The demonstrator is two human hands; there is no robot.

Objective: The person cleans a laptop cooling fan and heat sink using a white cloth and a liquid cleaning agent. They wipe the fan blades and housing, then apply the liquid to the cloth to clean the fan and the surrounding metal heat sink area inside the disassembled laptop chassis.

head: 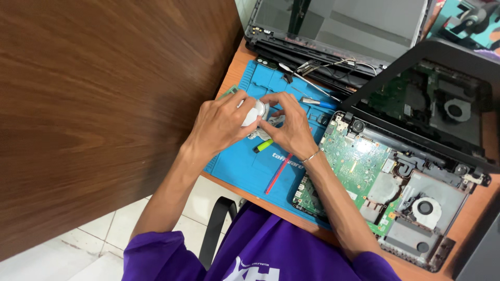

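The left hand (221, 125) and the right hand (289, 125) meet above the blue repair mat (245, 166), fingertips nearly touching. The left hand's fingers are clamped around a small white rounded object (254, 113), held just over the mat; the right hand's fingers pinch at its edge, where a bit of grey metal part (276, 120) shows between the hands. What exactly that part is cannot be told. A thin metal bracelet (311, 155) circles the right wrist. Just under the hands a yellow-green pen-like tool (263, 145) lies on the mat, and a red strip (278, 174) runs near it. To the right, on the counter (237, 67), sits an opened laptop base with a green motherboard (354, 158) and a cooling fan (426, 208). Beyond the mat lies a detached laptop screen (338, 23).
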